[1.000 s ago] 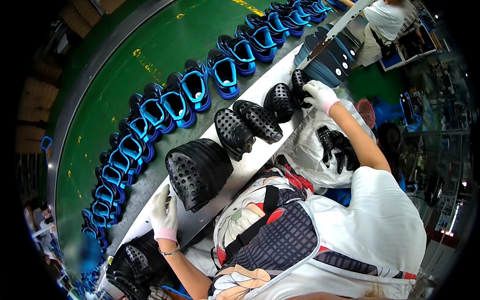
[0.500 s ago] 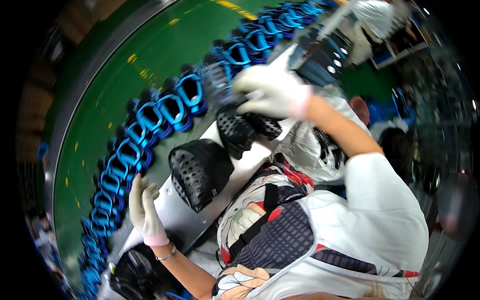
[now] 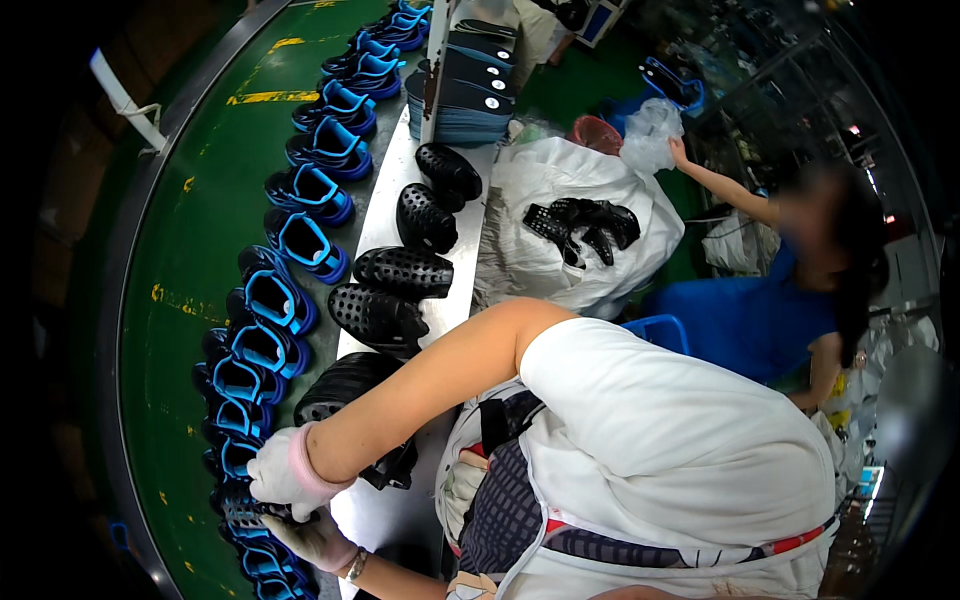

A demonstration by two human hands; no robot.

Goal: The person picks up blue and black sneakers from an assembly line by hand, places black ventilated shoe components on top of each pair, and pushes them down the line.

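Observation:
Crossing my body to the left, my right hand [image 3: 287, 472], in a pale glove with a pink cuff, is closed at a black perforated shoe insert [image 3: 240, 506] over the row of blue-and-black shoes [image 3: 262, 345]. Just below it is my left hand [image 3: 318, 543], also gloved, with a bracelet at the wrist. Its fingers curl toward a dark thing between the hands, mostly hidden by the right hand. More black perforated inserts [image 3: 375, 310] lie in a line on the white metal ledge [image 3: 385, 220] beside the shoes. Several near ones are partly behind my right forearm.
Stacked dark insoles [image 3: 460, 100] stand by a metal post [image 3: 435, 70] at the far end. A white sack [image 3: 640, 265] with black inserts [image 3: 590, 228] lies right of the ledge. On the right, a person in blue [image 3: 760, 310] holds a clear plastic bag [image 3: 652, 135].
My right hand has swung from the inserts at the far end to the near left, beside my left hand. My left hand has gone from spread to curled. The view has turned.

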